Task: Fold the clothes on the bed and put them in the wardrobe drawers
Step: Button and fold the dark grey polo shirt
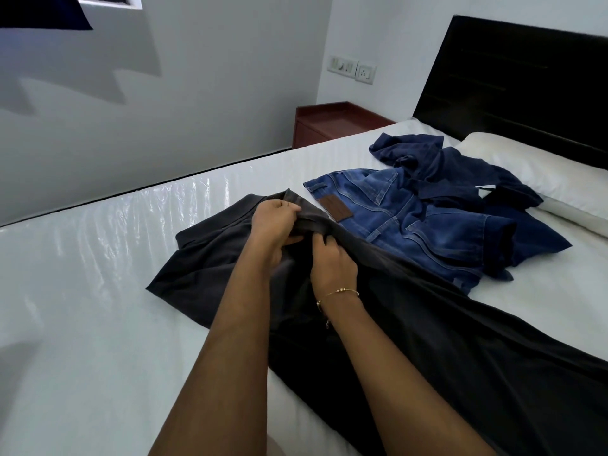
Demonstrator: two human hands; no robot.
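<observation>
A dark grey garment (204, 268) lies spread across the white bed (82, 324), running from the middle toward the lower right corner. My left hand (274, 227) pinches a raised fold of its cloth near the top edge. My right hand (332, 261), with a thin gold bracelet on the wrist, grips the same cloth just below and to the right. Behind them lie folded blue jeans (411, 225) with a brown leather patch. A crumpled navy shirt (454, 169) sits beyond the jeans, partly over them.
A white pillow (539, 172) rests against the black headboard (513, 80) at the right. A reddish-brown nightstand (329, 121) stands in the corner beyond the bed. The grey wall runs close along the bed's far side. Wall switches (352, 69) sit above the nightstand.
</observation>
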